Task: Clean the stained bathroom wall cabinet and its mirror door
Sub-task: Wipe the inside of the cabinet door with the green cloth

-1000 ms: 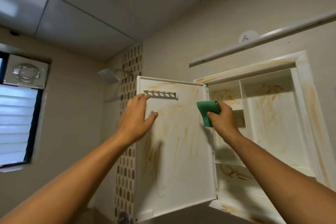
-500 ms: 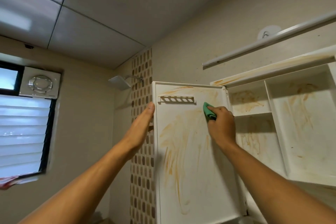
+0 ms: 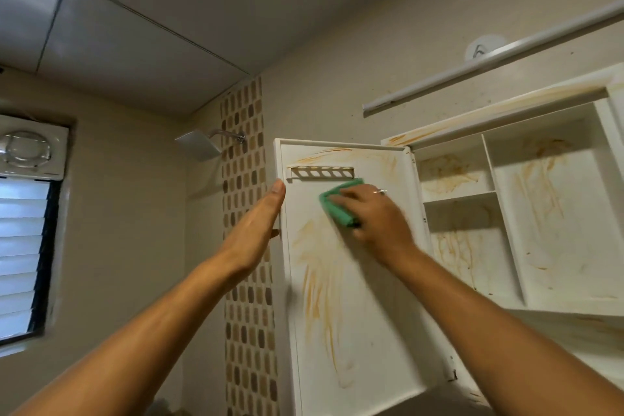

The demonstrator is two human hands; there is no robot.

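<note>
- Pressing flat, the right hand (image 3: 373, 218) spreads its fingers over the green cloth (image 3: 337, 206), holding it against the door (image 3: 358, 297) just under the slotted rack (image 3: 320, 173).
- Left hand (image 3: 256, 223), fingers straight and grasping nothing, braces the door's left edge.
- If that brace slips, a hard wipe could swing the door and strain its hinges.
- Orange-brown streaks run down the door's inner face.
- Farther right, the wall cabinet (image 3: 506, 297) stands open, its compartments stained alike.
</note>
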